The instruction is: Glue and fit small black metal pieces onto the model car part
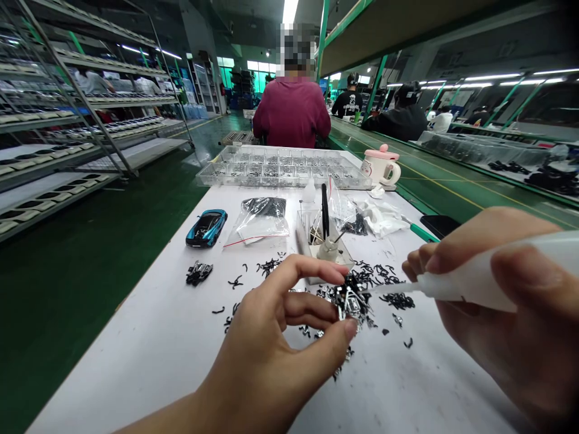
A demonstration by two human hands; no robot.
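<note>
My left hand (275, 337) pinches a small black and silver model car part (351, 301) between thumb and fingers, held above the table. Wrapped in my right hand (488, 301) is a white squeeze bottle (479, 271) with a thin nozzle. Its tip points left and reaches the part or comes very close; I cannot tell whether they touch. Many loose black pieces (375, 274) lie scattered on the white table (172, 361) around and behind my left hand. A similar black and silver assembly (199, 273) rests at the left, with a blue toy car (207, 228) behind it.
A clear bag (260, 220) and a small holder (307, 241) with tools and a jar stand mid-table. Behind are a compartment tray (280, 166) and a lidded mug (380, 166). A person in a maroon top (292, 111) sits ahead. Racks (90, 102) line the left.
</note>
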